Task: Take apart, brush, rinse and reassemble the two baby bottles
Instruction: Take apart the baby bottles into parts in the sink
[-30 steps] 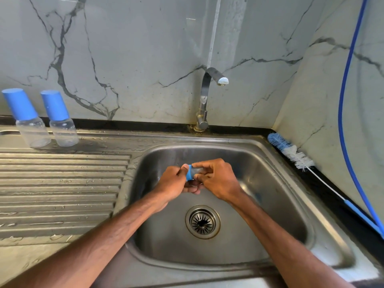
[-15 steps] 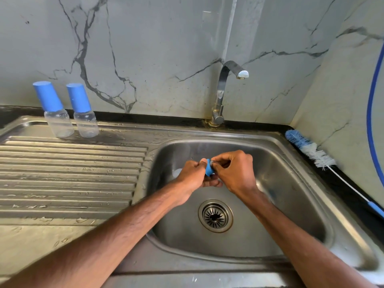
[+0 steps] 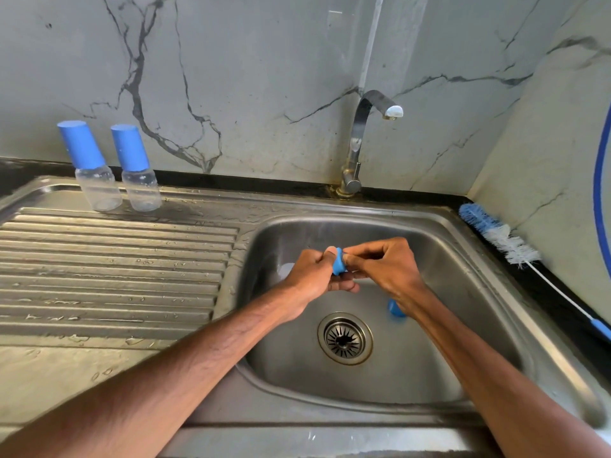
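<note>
Over the steel sink basin point(image 3: 463, 325), my left hand point(image 3: 314, 276) and my right hand point(image 3: 383, 269) meet and pinch a small blue ring-shaped bottle part point(image 3: 339, 264) between their fingertips. A second blue part point(image 3: 395, 310) lies in the basin under my right wrist, partly hidden. Something pale point(image 3: 286, 269) lies in the basin behind my left hand. Two clear baby bottles with tall blue caps, one point(image 3: 91, 166) beside the other point(image 3: 135, 168), stand upright at the back of the drainboard.
The tap point(image 3: 360, 140) stands behind the basin with no water running. A blue-and-white bottle brush point(image 3: 506, 239) lies along the counter at the right wall. The ribbed drainboard point(image 3: 109, 276) is wet. The drain strainer point(image 3: 345, 338) sits in the basin floor. A blue hose point(image 3: 599, 180) hangs at the far right.
My view has shifted left, so everything sits further right in the frame. Both hands stay together on the blue part over the basin, fingers working it slightly.
</note>
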The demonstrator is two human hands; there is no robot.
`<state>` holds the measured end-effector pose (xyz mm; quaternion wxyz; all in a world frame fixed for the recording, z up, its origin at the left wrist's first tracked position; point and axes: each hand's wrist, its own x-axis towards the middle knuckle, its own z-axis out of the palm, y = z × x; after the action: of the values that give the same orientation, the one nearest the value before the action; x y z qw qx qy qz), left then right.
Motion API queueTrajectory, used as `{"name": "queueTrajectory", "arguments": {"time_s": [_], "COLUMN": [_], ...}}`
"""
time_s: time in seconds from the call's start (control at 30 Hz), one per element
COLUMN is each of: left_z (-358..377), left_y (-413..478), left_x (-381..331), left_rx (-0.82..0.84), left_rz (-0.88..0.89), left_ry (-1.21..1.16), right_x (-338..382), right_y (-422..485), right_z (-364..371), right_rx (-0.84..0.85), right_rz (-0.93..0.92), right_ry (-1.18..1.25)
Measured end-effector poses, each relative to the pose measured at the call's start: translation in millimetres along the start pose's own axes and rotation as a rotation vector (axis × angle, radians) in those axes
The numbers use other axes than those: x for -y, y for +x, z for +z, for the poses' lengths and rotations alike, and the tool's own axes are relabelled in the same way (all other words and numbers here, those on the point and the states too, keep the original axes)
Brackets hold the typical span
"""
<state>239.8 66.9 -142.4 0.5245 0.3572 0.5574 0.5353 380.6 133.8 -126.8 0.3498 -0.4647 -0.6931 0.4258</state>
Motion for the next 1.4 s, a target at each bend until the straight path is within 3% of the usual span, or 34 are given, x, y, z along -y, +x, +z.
{"name": "queueTrajectory", "arguments": {"time_s": [0.23,0.5,0.67,0.83,1.03,1.23,1.33,1.4], "left_z": [0.1,-9.7,-11.8,-10.8,-11.9,-18.7,-17.9,-18.8], "left_y": [0.1,-0.4,-0.8,0.4,-0.1,0.2,0.6,1.7], "left_x": [3.8,5.0,7.5,8.9,2.7,-0.9,1.0,3.4], "left_rx": [0.015,-0.18,-0.198,-0.161,-0.235,-0.294,-0.272,-0.295], "left_rz": [0.126,0.542,0.609,0.664,0.69,0.672,0.632,0.596], "left_ry": [0.141,0.54,0.573,0.603,0.69,0.79,0.851,0.855], "right_x": [2.9,2.9,-0.5,-4.9,-1.9,1.9,2.6,2.8], "right_y": [-3.0,3.9,9.4,10.5,7.5,3.7,5.7,10.0], "right_z": [0.1,2.9,2.3,3.5,6.9,10.6,9.0,1.9], "right_rx": [-0.023,0.187,0.196,0.229,0.245,0.125,0.077,0.07], "right_rz": [0.067,0.282,0.354,0.279,0.17,-0.082,-0.077,0.009], "right_ry": [0.162,0.599,0.724,0.627,0.494,-0.026,0.06,0.329]}}
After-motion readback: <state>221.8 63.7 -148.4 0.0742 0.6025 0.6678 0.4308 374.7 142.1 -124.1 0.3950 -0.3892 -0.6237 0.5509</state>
